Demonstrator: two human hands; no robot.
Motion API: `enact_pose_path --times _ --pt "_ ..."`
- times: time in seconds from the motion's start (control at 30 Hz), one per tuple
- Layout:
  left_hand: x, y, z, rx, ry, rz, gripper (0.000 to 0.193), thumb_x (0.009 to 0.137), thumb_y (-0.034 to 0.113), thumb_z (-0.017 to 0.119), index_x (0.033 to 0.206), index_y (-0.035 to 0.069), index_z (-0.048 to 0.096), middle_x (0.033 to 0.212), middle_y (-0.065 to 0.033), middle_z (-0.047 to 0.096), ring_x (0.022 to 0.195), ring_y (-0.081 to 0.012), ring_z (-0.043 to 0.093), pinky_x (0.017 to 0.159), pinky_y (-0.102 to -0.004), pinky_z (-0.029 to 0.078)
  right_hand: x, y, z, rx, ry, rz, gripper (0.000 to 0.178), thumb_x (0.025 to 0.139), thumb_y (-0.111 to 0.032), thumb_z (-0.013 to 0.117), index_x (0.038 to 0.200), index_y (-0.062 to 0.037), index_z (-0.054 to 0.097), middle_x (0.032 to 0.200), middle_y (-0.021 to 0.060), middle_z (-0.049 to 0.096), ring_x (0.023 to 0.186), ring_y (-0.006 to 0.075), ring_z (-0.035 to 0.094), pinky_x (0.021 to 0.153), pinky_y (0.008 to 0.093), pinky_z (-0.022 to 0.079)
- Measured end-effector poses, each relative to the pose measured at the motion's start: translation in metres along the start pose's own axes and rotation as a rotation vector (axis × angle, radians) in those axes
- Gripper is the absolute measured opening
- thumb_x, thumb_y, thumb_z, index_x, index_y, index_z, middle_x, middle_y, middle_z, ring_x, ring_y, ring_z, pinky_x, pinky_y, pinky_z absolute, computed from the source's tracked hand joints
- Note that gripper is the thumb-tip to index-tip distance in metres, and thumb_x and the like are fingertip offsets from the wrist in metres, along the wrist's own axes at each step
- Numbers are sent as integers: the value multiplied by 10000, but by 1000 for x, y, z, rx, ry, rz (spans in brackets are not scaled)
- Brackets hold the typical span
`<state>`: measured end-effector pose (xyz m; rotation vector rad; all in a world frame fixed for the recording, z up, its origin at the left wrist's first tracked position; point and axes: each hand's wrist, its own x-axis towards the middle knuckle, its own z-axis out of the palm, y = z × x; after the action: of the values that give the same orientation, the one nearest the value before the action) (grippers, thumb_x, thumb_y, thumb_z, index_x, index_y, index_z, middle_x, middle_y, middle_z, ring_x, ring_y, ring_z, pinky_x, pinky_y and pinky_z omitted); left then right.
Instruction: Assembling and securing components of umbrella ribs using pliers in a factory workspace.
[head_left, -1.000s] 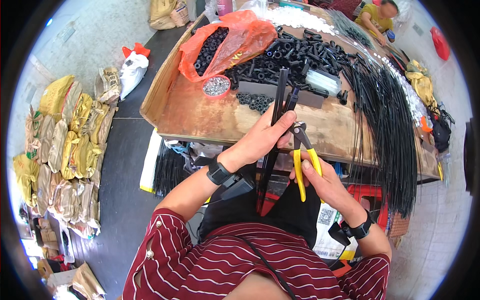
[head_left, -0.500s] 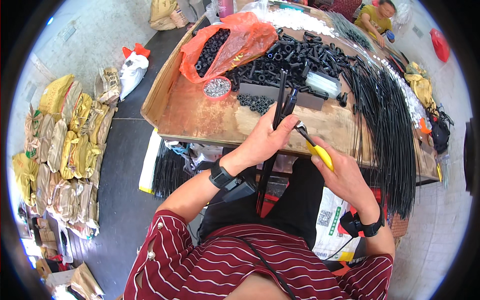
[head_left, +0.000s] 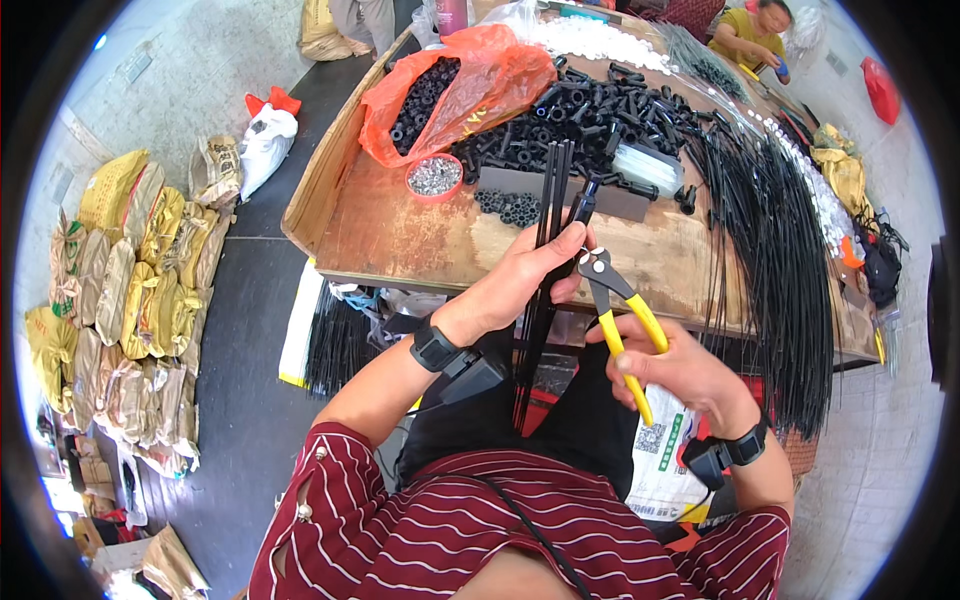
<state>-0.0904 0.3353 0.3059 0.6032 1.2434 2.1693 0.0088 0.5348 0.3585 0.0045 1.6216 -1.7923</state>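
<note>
My left hand (head_left: 518, 282) is closed round several thin black rods (head_left: 553, 190) that stand nearly upright, their lower ends between my knees. A black tubular plastic piece (head_left: 584, 202) rises beside them from the same grip. Yellow-handled pliers (head_left: 610, 318) rest in my right hand (head_left: 690, 368), whose fingers lie among the spread handles. The metal jaws point up at my left fingertips; whether they touch anything there I cannot tell. Just beyond the left hand, small dark ring-shaped parts (head_left: 512, 207) lie on the wooden table (head_left: 395, 235).
Behind a grey strip (head_left: 622, 203) are heaped black plastic fittings (head_left: 645, 112). A red bag (head_left: 505, 75) and a red dish of metal bits (head_left: 435, 177) stand left. Long black rods (head_left: 785, 270) overhang the table's right side. A co-worker (head_left: 745, 38) sits far right; filled sacks (head_left: 140, 270) line the left wall.
The pliers' handles have spread apart, and my right fingers have loosened round them. The rods in my left hand have fanned out slightly. A person's legs show more at the top left.
</note>
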Motion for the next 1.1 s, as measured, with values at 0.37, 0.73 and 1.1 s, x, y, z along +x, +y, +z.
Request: enact_pose_path --times 0.37,0.73,1.1 --pt "2 -1 -10 80 122 42 341 973 412 469 1040 80 510 696 -12 490 541 -80 404 520 -239 345 8 -4 -16 -1452 688 -912 593 679 -79 715 1225 9 501 1003 166 595 735 323 610 661 387 506" --pt "2 6 -16 -109 87 -76 291 973 356 481 992 75 553 771 -12 537 560 -77 425 529 -230 339 10 0 7 -107 87 58 338 849 -179 658 1092 13 520 735 119 650 599 168 645 555 272 520" --pt "1 5 -11 -7 200 44 297 983 358 463 968 71 534 736 3 507 564 -66 403 540 -226 315 4 -1 -20 -1457 669 -779 495 775 -148 674 1220 -2 516 965 143 632 749 268 621 638 326 509"
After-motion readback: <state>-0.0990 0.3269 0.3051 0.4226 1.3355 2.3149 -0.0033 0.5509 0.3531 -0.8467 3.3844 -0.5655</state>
